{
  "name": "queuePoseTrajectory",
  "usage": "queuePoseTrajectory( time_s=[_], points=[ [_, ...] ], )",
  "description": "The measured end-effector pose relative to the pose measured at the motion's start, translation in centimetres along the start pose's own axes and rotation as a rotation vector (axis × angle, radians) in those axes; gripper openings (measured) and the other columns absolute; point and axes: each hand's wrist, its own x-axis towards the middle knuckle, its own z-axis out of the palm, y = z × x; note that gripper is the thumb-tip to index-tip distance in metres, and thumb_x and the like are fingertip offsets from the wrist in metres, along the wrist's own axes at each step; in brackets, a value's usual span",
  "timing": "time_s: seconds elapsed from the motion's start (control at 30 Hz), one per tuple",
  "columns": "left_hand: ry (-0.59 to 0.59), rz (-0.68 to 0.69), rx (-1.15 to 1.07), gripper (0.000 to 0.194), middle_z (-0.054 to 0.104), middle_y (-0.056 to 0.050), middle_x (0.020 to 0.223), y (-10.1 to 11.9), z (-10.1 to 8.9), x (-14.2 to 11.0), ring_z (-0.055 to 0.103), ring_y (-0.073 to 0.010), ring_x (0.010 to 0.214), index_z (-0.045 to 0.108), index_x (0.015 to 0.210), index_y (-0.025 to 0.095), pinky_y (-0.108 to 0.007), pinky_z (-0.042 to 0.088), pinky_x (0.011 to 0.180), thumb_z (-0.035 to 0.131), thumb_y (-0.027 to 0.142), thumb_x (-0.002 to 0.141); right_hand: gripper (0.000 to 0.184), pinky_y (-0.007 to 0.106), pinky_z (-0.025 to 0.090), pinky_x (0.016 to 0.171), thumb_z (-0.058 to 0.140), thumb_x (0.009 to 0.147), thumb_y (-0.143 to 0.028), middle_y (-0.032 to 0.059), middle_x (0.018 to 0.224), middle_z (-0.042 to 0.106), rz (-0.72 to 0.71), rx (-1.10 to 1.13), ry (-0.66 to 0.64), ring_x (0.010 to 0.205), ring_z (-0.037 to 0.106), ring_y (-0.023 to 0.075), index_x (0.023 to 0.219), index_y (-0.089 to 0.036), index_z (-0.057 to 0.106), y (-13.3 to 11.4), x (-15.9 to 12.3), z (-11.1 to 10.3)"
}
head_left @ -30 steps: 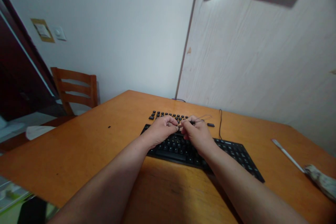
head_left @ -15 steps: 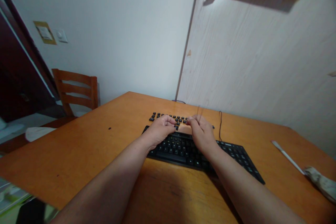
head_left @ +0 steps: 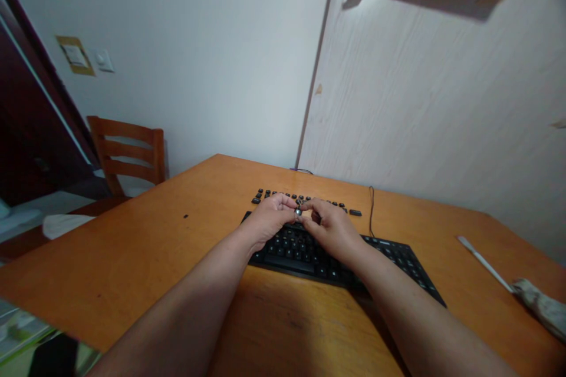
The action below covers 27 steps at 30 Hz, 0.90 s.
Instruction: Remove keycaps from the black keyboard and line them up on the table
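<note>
Just above the back edge of a black keyboard [head_left: 289, 262], my two hands meet around a small black keycap [head_left: 298, 212]. My left hand [head_left: 277, 212] pinches it between thumb and fingers from the left. From the right, the thumb and fingertips of my right hand [head_left: 329, 224] close on the same keycap. Loose black keycaps [head_left: 256, 200] lie in rows on the table behind the keyboard, partly hidden by my hands. A longer keycap [head_left: 355, 212] lies at the right end of those rows.
The wooden table [head_left: 168, 259] meets the wall at the back. A dark cable [head_left: 371, 212] runs behind the keyboard. To the right lie a white-handled brush [head_left: 486, 265] and a crumpled cloth [head_left: 542, 306]. A tiny dark piece [head_left: 186, 216] rests at left; a wooden chair [head_left: 130, 150] stands beyond.
My right hand has moved left to the keycap at my left fingertips. The thin wire loops that stuck up from my right hand no longer show. My left hand has barely moved.
</note>
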Motion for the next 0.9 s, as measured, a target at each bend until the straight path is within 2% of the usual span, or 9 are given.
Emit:
queuePoseTrajectory(
  time_s=[0.27,0.43,0.6,0.67,0.9],
  points=[
    [0.001,-0.004,0.008,0.024,0.063,0.001,0.074,-0.1,0.0,0.1,0.06,-0.0126,0.072,0.058,0.089,0.016,-0.026,0.044,0.071,0.064,0.012,0.065,0.018,0.027,0.039,0.07,0.059,0.085,-0.03,0.0035,0.092,0.068,-0.022,-0.061,-0.057,0.079,0.059,0.0171,0.1,-0.023,0.066,-0.2,-0.1,-0.4],
    [0.003,-0.007,0.009,0.024,0.064,0.0,0.074,0.2,0.1,0.0,0.059,-0.0126,0.07,0.058,0.088,0.016,-0.026,0.043,0.069,0.067,0.016,0.066,0.018,0.027,0.039,0.068,0.059,0.085,-0.03,0.0031,0.087,0.069,-0.002,-0.073,-0.058,0.078,0.06,0.0177,0.098,-0.023,0.068,0.0,0.2,-0.7],
    [0.144,0.01,0.021,0.023,0.062,0.001,0.072,0.4,-0.5,0.3,0.057,-0.0121,0.066,0.059,0.088,0.016,-0.025,0.042,0.067,0.068,0.024,0.069,0.017,0.026,0.034,0.059,0.06,0.082,-0.032,0.0025,0.074,0.067,0.151,-0.123,-0.017,0.066,0.057,0.0165,0.092,-0.021,0.069,2.0,1.4,-1.4],
    [0.197,0.031,0.009,0.02,0.062,0.001,0.071,0.3,-1.0,0.5,0.056,-0.0117,0.065,0.06,0.085,0.016,-0.025,0.042,0.066,0.067,0.027,0.07,0.015,0.026,0.033,0.057,0.061,0.081,-0.031,0.0031,0.07,0.066,0.199,-0.147,-0.038,0.065,0.057,0.0165,0.086,-0.019,0.069,3.3,1.9,-1.5],
    [0.271,0.074,-0.038,0.02,0.069,-0.003,0.081,0.1,-2.3,1.0,0.059,-0.012,0.07,0.062,0.081,0.016,-0.025,0.045,0.072,0.065,0.033,0.071,0.011,0.025,0.036,0.06,0.066,0.077,-0.028,0.0041,0.073,0.068,0.311,-0.153,-0.143,0.069,0.059,0.0172,0.08,-0.019,0.07,6.2,2.9,0.1]
  ],
)
